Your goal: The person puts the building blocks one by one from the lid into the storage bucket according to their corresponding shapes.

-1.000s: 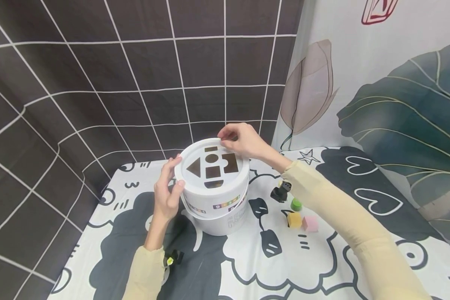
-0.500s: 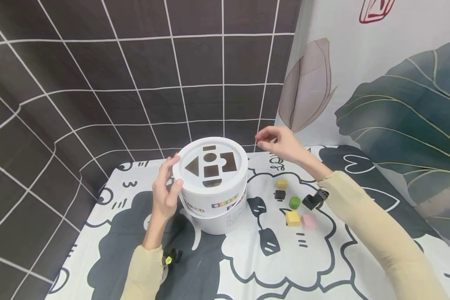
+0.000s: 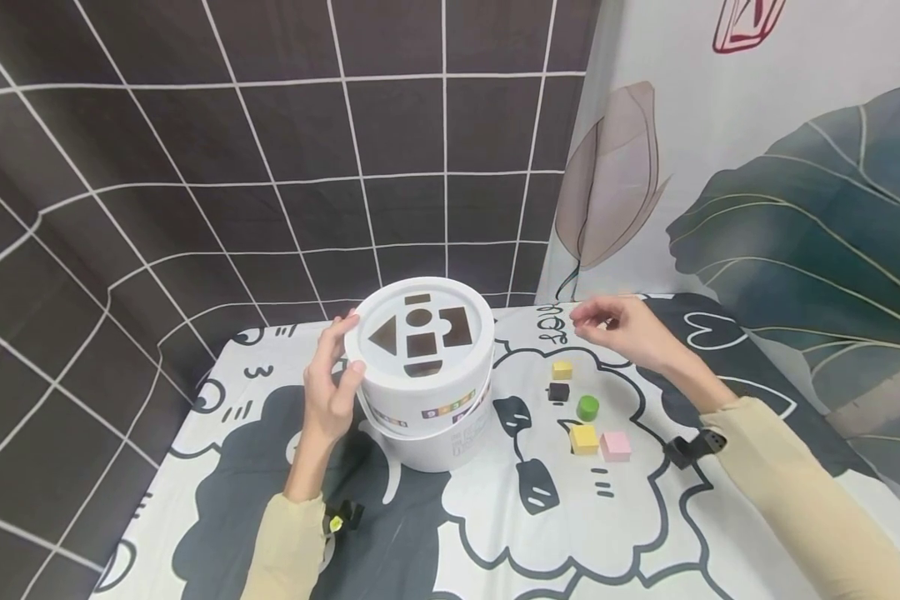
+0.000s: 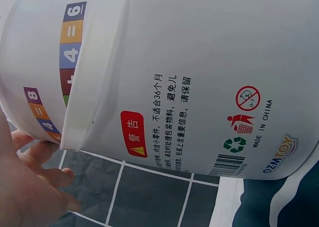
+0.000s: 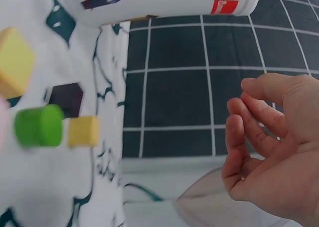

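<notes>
A white shape-sorter bucket [image 3: 427,417] stands upright on the patterned cloth, its lid [image 3: 476,333] pierced by cut-out shapes. My left hand [image 3: 328,392] grips the near-left rim, thumb and fingers against the lid's edge; in the left wrist view its fingers [image 4: 45,177] are partly behind the bucket. Nothing is in my right hand [image 3: 626,329], which hovers right of the bucket with loosely curled fingers. Below it lie a small yellow block [image 3: 562,370], a black block [image 3: 558,392], a green cylinder [image 3: 588,407], a larger yellow block [image 3: 584,439] and a pink block [image 3: 615,446].
The cloth [image 3: 510,550] with cartoon drawings covers the surface. A dark gridded curtain [image 3: 285,167] hangs behind and left of the bucket, close to its far side. A leaf-printed curtain [image 3: 757,167] hangs at the right.
My right hand has moved right and down, away from the lid, uncovering the small yellow and black blocks. The left hand has stayed on the bucket's rim.
</notes>
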`<state>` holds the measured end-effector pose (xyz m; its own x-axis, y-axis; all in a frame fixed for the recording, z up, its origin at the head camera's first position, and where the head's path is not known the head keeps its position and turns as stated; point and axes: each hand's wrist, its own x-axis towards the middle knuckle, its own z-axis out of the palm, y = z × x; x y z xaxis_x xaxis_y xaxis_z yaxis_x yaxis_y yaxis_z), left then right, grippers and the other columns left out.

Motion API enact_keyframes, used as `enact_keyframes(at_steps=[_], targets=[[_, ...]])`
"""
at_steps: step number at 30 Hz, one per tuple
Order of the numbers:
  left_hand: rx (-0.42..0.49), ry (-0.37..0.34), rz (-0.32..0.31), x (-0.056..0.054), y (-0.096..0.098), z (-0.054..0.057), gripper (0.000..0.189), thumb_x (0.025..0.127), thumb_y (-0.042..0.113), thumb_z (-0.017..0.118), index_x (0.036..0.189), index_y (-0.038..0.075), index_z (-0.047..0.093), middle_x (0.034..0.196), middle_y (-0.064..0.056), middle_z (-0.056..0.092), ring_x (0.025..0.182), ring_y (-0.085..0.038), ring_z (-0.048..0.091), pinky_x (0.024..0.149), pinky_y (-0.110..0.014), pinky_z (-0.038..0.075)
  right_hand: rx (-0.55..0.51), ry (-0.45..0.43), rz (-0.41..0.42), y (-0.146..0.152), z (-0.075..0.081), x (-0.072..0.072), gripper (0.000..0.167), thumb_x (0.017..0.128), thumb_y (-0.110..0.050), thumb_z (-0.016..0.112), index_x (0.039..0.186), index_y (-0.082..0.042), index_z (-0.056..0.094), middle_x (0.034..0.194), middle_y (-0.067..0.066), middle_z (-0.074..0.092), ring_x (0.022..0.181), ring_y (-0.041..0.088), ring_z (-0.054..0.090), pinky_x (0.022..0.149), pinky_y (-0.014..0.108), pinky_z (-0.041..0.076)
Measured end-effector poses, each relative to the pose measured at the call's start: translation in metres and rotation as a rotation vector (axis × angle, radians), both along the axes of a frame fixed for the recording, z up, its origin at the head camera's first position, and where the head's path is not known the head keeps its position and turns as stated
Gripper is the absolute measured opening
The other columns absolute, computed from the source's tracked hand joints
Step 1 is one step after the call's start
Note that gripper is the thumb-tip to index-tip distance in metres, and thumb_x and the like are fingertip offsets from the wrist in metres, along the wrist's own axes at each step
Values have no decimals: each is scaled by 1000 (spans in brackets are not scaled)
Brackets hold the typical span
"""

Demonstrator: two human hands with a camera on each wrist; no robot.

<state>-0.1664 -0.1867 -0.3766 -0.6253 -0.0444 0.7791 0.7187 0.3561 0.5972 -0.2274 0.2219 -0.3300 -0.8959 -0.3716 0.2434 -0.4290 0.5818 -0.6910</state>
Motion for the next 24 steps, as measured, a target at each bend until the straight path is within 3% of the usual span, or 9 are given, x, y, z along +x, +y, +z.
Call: enact_keyframes(at_steps=[13, 24], targets=[[-6, -1, 7, 1, -1, 0, 57, 82, 20, 49, 132, -7, 56, 136, -24, 57, 134, -41, 46, 116, -47, 27, 54, -51, -24, 47, -44, 42, 27, 87, -7, 74, 112, 0, 68, 100, 5, 69, 86, 15, 59, 72, 25, 46], [-8, -11, 10, 1, -1, 0, 57, 82, 20, 50, 132, -6, 56, 136, -23, 57, 135, -40, 46, 117, -46, 26, 46, -97, -47, 64, -70, 65, 29, 85, -5, 75, 112, -1, 68, 102, 11, 69, 83, 12, 58, 69, 24, 47]])
